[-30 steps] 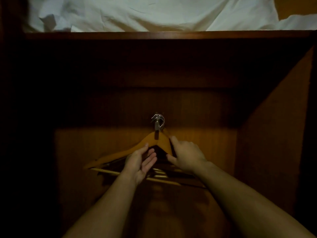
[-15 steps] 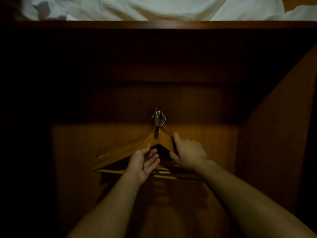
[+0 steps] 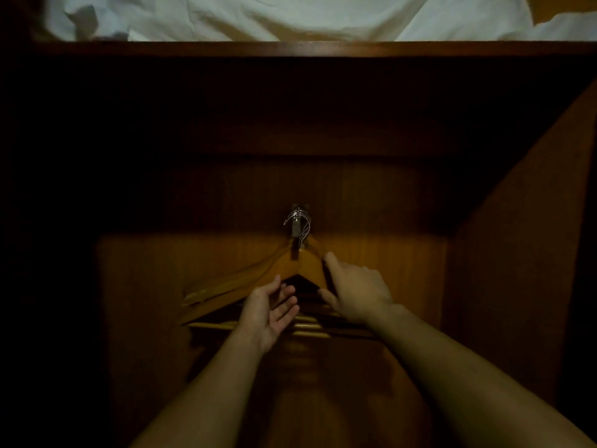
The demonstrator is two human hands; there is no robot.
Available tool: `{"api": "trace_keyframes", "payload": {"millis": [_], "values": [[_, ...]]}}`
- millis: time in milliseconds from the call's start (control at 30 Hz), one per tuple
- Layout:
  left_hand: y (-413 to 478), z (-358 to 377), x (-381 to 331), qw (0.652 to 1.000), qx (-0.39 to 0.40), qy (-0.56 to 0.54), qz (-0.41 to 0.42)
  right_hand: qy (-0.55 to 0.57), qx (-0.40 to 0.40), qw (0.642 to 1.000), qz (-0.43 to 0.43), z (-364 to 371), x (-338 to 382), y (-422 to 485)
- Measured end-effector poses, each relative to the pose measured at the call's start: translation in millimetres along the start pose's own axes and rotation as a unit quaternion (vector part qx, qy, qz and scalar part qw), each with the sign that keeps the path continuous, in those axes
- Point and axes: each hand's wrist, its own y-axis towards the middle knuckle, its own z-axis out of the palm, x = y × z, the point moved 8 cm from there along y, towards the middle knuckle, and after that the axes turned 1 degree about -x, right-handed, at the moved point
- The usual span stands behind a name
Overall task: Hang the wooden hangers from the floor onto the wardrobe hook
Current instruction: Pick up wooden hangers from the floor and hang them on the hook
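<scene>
Head view: wooden hangers [image 3: 284, 270] bunch on the wardrobe hook [image 3: 295, 226], far centre, right hand [image 3: 357, 294] pinching their right shoulder, left hand [image 3: 268, 313] open just left, and one careless tug could unhook them.

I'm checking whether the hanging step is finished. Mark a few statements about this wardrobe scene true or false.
1. The wooden hangers hang from the wardrobe hook. True.
2. The left hand grips a hanger. False: it is open, palm up, holding nothing.
3. The right hand touches the hangers' right side. True.
4. Black cloth lies above the wardrobe's top board. False: the cloth there is white.
</scene>
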Motion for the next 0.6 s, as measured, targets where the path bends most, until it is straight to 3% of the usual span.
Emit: {"api": "trace_keyframes", "payload": {"millis": [167, 233, 267, 333, 367, 433, 500, 600], "values": [[6.4, -7.0, -2.2, 0.996, -0.017, 0.088, 0.0, 0.014, -0.002, 1.0, 0.013, -1.4, -1.7, 0.1], [8.3, -12.9, -9.2, 0.978, -0.047, 0.202, 0.035, 0.02, 0.002, 1.0, 0.021, -1.2, -2.5, -0.1], [8.8, -16.1, -16.3, 0.949, -0.066, 0.3, 0.074, 0.021, 0.006, 0.999, 0.024, -0.5, -2.8, -0.3], [5.1, -20.4, -32.6, 0.848, -0.106, 0.491, 0.17, 0.02, 0.016, 0.999, 0.034, 1.3, -4.2, -0.9], [1.8, -22.5, -39.5, 0.796, -0.126, 0.555, 0.206, 0.018, 0.021, 0.999, 0.04, 2.2, -4.6, -1.3], [-4.5, -27.4, -48.9, 0.728, -0.152, 0.623, 0.244, 0.012, 0.026, 0.998, 0.047, 3.4, -5.4, -2.9], [-8.1, -31.8, -55.7, 0.698, -0.162, 0.648, 0.259, 0.01, 0.034, 0.998, 0.058, 4.8, -7.1, -4.7], [-10.4, -38.4, -62.2, 0.68, -0.164, 0.669, 0.253, 0.007, 0.049, 0.996, 0.079, 4.0, -10.9, -8.7]]}}
